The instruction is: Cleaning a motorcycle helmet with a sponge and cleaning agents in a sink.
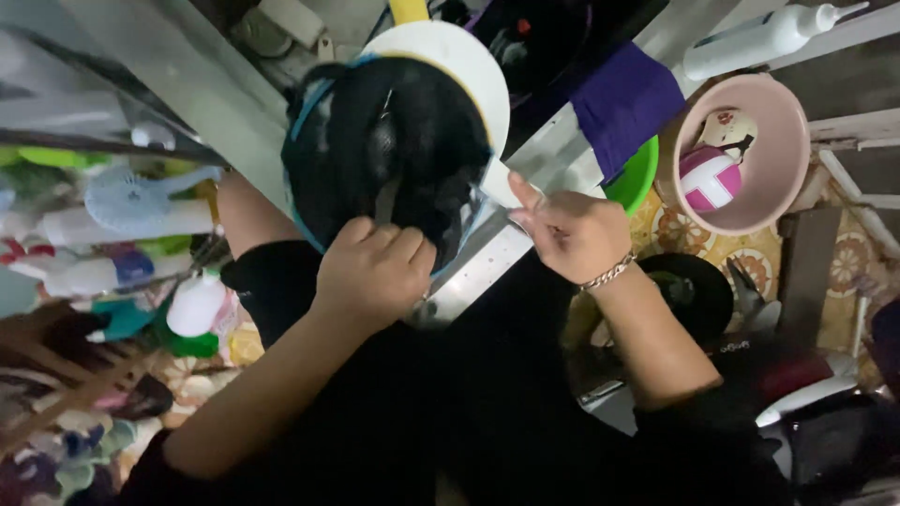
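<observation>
Black wig cap (pixel 394 150), crown upward

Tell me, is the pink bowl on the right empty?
No, the pink bowl holds a pink and white ball and a pale round thing beside it.

patterned floor mat (pixel 848 258), pink basin (pixel 783 159), black dish (pixel 698 290)

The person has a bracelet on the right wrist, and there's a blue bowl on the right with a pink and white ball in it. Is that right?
Almost. The bowl is pale pink, not blue. The head view shows it at the right with the pink and white ball inside. The bracelet is indeed on the wrist of the right hand.
</observation>
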